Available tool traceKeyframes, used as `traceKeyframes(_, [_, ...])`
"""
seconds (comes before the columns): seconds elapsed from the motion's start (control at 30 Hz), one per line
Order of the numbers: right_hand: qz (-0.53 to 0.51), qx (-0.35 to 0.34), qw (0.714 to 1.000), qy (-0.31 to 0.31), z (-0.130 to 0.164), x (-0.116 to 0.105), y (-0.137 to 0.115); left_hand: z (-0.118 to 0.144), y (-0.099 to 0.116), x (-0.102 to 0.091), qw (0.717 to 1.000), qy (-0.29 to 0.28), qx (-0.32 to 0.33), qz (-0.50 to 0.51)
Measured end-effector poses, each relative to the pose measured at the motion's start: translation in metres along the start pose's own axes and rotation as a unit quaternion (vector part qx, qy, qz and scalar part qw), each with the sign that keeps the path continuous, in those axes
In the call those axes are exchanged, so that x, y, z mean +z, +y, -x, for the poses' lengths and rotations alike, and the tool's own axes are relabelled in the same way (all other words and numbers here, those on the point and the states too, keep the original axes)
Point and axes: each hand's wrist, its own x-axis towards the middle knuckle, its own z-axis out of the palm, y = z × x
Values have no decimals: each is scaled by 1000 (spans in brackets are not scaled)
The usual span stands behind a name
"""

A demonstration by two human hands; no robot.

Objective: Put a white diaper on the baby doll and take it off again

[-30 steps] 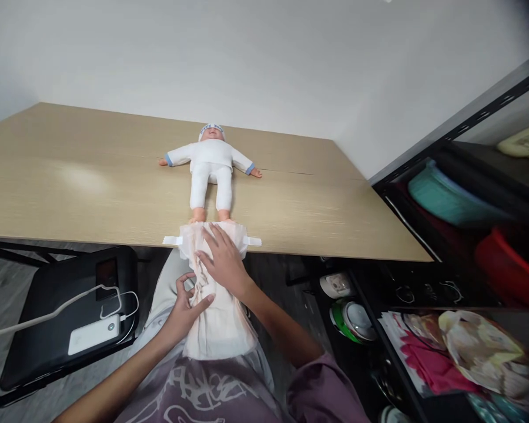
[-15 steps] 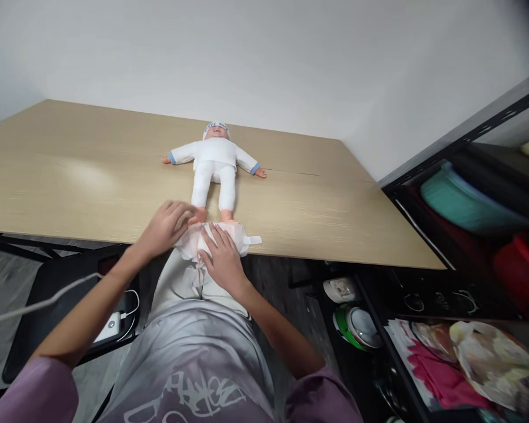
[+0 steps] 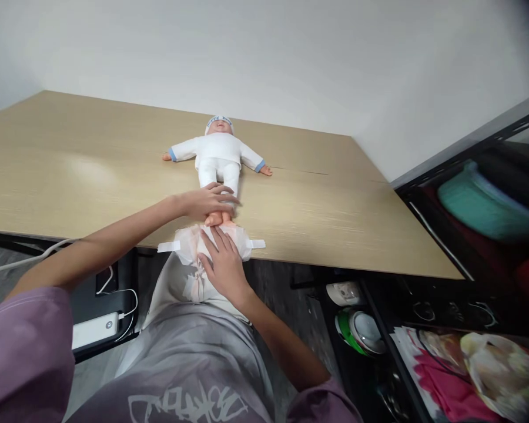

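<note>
- The doll (image 3: 219, 160) lies on its back on the table (image 3: 70, 170), head toward the wall, feet toward me. Its long axis runs straight away from my body, roughly square to the near table edge.
- The diaper (image 3: 189, 249) lies just below the doll's feet, draped over the near table edge and down toward my lap. Its white tabs stick out left and right along the edge.
- So the doll sits directly beyond the diaper on the same line: feet nearest, almost touching the diaper's far rim.
- My left hand (image 3: 209, 202) is the one nearer the doll. It reaches in from the left across the table, arm nearly level, and lies over the lower legs just above the feet. The fingers are curled round the legs, thumb side toward me; I judge it a loose wrap, though I cannot tell how firmly it closes.
- My right hand (image 3: 223, 264) lies flat on the diaper, palm down, fingers spread and pointing toward the doll, pinning the sheet at the table edge. It grips nothing.
- The right forearm comes up from the lower right, wrist straight.
- Off to the side: a power bank (image 3: 94, 330) with a cable on a black stand at lower left, and a shelf (image 3: 467, 176) with tubs at right, well apart from both hands.
</note>
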Motion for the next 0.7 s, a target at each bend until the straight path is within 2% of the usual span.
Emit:
traceKeyframes(0.13, [-3, 5, 1000, -7, -4, -5, 2, -8, -5, -7, 993, 87, 9, 78])
traceKeyframes(0.27, [-1, 11, 1000, -12, -18, -7, 12, -19, -15, -41, 967, 163, 16, 197])
traceKeyframes(0.47, [-5, 3, 999, -33, -56, -4, 35, -32, -46, -97, 935, 209, -63, 279])
traceKeyframes(0.57, [-3, -7, 999, -47, -81, -1, 44, -34, -59, -112, 925, 229, -70, 296])
traceKeyframes(0.7, [13, -5, 998, -56, -128, 7, 60, -36, -67, -118, 916, 255, -71, 301])
